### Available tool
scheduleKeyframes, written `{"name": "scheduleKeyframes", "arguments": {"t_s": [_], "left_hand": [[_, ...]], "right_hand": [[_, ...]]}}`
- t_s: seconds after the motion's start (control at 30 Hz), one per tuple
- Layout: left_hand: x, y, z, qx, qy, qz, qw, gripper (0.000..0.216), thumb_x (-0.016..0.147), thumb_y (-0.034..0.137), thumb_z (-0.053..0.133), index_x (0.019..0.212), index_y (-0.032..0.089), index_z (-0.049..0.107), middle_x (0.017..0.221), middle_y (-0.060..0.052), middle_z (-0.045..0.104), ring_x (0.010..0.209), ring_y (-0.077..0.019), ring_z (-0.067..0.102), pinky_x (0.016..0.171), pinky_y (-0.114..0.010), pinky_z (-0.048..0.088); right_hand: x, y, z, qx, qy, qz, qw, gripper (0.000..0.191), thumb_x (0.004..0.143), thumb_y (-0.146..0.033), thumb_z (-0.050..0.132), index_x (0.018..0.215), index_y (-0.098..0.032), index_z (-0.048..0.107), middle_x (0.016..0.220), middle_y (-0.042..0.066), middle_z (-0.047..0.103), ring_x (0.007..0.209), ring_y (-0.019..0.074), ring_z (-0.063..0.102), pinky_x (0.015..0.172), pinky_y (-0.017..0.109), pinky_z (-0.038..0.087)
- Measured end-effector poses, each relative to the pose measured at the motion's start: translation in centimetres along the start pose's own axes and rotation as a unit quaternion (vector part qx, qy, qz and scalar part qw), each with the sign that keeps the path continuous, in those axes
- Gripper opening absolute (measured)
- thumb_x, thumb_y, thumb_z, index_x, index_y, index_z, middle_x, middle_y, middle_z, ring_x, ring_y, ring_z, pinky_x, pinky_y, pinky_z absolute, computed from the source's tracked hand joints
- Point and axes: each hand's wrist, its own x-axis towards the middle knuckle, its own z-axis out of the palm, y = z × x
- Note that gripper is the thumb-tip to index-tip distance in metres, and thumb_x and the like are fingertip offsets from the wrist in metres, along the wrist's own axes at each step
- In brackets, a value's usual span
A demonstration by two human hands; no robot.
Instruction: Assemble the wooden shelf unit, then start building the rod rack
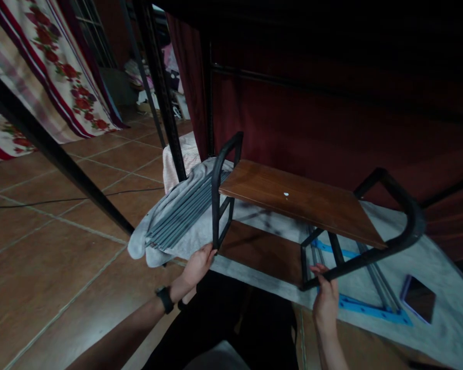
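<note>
A small two-tier shelf (293, 198) with brown wooden boards and black tubular metal side frames is in front of me, its right side frame slanting outward. My left hand (200, 263) is closed on the lower corner of the left side frame (216, 205). My right hand (326, 293) is closed around the lower bar of the right side frame (370, 254); part of its grip is hidden. The lower board (262, 252) lies beneath the upper one. A small white spot (286, 194) marks the upper board.
A grey blanket (447, 308) covers the platform below. On it lie a bundle of grey rods (181, 216), a blue plastic piece (374, 309) joined to grey tubes, and a phone (419, 299). Black posts (164, 97) and a dark red curtain (312, 128) stand around; a cable (100, 195) crosses the tiled floor.
</note>
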Motion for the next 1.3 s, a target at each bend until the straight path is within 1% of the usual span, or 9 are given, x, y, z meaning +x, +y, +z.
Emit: {"name": "scheduleKeyframes", "arguments": {"t_s": [0.1,0.17,0.37,0.53,0.73,0.9,1.03,1.17,1.3], "left_hand": [[-0.1,-0.4,0.3,-0.007,0.009,-0.018,1.000,0.025,0.103,0.034,0.036,0.096,0.020,0.055,0.085,-0.008,0.071,0.077,-0.0222,0.071,0.071,-0.033,0.054],[-0.1,-0.4,0.4,-0.006,0.004,-0.023,1.000,0.025,0.103,0.034,0.035,0.097,0.020,0.055,0.086,-0.008,0.071,0.077,-0.0221,0.071,0.071,-0.033,0.054],[-0.2,-0.5,0.3,0.014,-0.005,-0.016,1.000,0.023,0.103,0.031,0.035,0.100,0.020,0.055,0.083,-0.007,0.070,0.073,-0.0219,0.071,0.066,-0.031,0.053],[-0.3,-0.4,0.2,0.021,-0.021,0.001,1.000,0.025,0.103,0.032,0.034,0.098,0.019,0.055,0.081,-0.007,0.069,0.071,-0.0216,0.070,0.067,-0.032,0.054],[0.0,0.3,-0.1,-0.011,-0.015,0.018,1.000,0.026,0.103,0.032,0.034,0.098,0.019,0.056,0.089,-0.010,0.071,0.083,-0.0237,0.072,0.076,-0.035,0.056],[0.2,0.6,-0.6,-0.038,-0.007,0.025,0.999,0.022,0.100,0.032,0.039,0.097,0.021,0.058,0.086,-0.008,0.071,0.083,-0.0231,0.071,0.077,-0.034,0.057],[0.3,0.3,-0.5,-0.049,-0.004,0.030,0.998,0.022,0.100,0.033,0.039,0.095,0.021,0.057,0.088,-0.008,0.071,0.083,-0.0232,0.071,0.076,-0.035,0.057],[0.5,-0.3,-0.3,-0.053,-0.007,0.029,0.998,0.024,0.099,0.036,0.039,0.095,0.021,0.057,0.089,-0.010,0.071,0.082,-0.0243,0.071,0.078,-0.037,0.057],[0.6,-0.4,-0.4,-0.064,-0.009,0.029,0.997,0.026,0.099,0.038,0.039,0.097,0.020,0.058,0.094,-0.011,0.072,0.086,-0.0255,0.071,0.082,-0.040,0.057]], "right_hand": [[-0.8,0.9,0.0,-0.040,-0.016,0.034,0.998,0.052,0.085,-0.062,0.052,0.111,-0.020,0.068,0.113,0.008,0.071,0.116,0.0292,0.059,0.099,0.039,0.044],[-1.3,1.6,-0.1,-0.060,-0.030,0.056,0.996,0.059,0.084,-0.066,0.052,0.116,-0.019,0.066,0.117,0.009,0.071,0.117,0.0292,0.059,0.101,0.039,0.043],[-2.1,3.9,-0.7,-0.119,-0.048,0.069,0.989,0.063,0.084,-0.071,0.049,0.116,-0.020,0.066,0.123,0.011,0.068,0.121,0.0322,0.057,0.107,0.042,0.039],[-1.9,4.3,-1.2,-0.136,-0.046,0.061,0.988,0.068,0.085,-0.072,0.047,0.119,-0.016,0.065,0.124,0.014,0.067,0.124,0.0333,0.055,0.108,0.042,0.038],[-1.2,4.0,-1.7,-0.157,-0.051,0.054,0.985,0.065,0.085,-0.070,0.048,0.121,-0.018,0.062,0.125,0.015,0.067,0.126,0.0337,0.055,0.106,0.042,0.038],[-1.2,3.9,-1.8,-0.150,-0.054,0.036,0.987,0.061,0.085,-0.069,0.048,0.115,-0.018,0.064,0.121,0.015,0.068,0.120,0.0325,0.058,0.103,0.041,0.041],[-1.3,4.1,-1.6,-0.140,-0.053,0.024,0.988,0.058,0.086,-0.067,0.048,0.114,-0.018,0.063,0.120,0.015,0.068,0.118,0.0309,0.058,0.103,0.041,0.041],[-1.2,4.3,-1.6,-0.133,-0.067,0.021,0.989,0.054,0.086,-0.064,0.049,0.114,-0.020,0.062,0.119,0.014,0.068,0.118,0.0299,0.059,0.105,0.042,0.041],[-1.3,4.2,-1.4,-0.135,-0.070,0.019,0.988,0.050,0.087,-0.062,0.049,0.113,-0.021,0.062,0.114,0.012,0.069,0.113,0.0288,0.061,0.103,0.042,0.043]]}}
